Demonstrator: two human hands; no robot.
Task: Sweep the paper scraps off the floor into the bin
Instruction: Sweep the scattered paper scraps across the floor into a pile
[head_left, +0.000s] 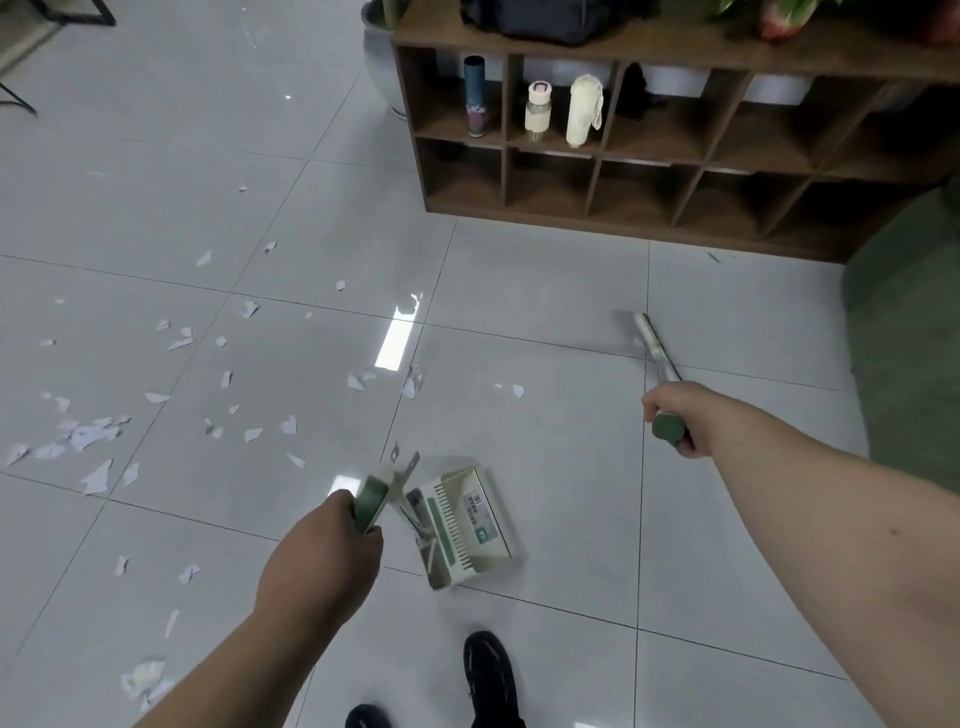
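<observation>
Several white paper scraps (88, 434) lie scattered over the grey tiled floor, mostly at the left and centre. My left hand (322, 561) grips the green handle of a white dustpan (467, 525), whose pan rests on the floor just ahead of my feet. My right hand (672, 415) grips the green handle end of a broom (649, 338), whose head touches the floor out to the right, away from the scraps. No bin is in view.
A brown wooden cubby shelf (649, 156) with bottles stands at the back right. A green upholstered seat (904, 332) fills the right edge. Dark table legs (21, 98) are at the far left. My black shoes (488, 675) are at the bottom.
</observation>
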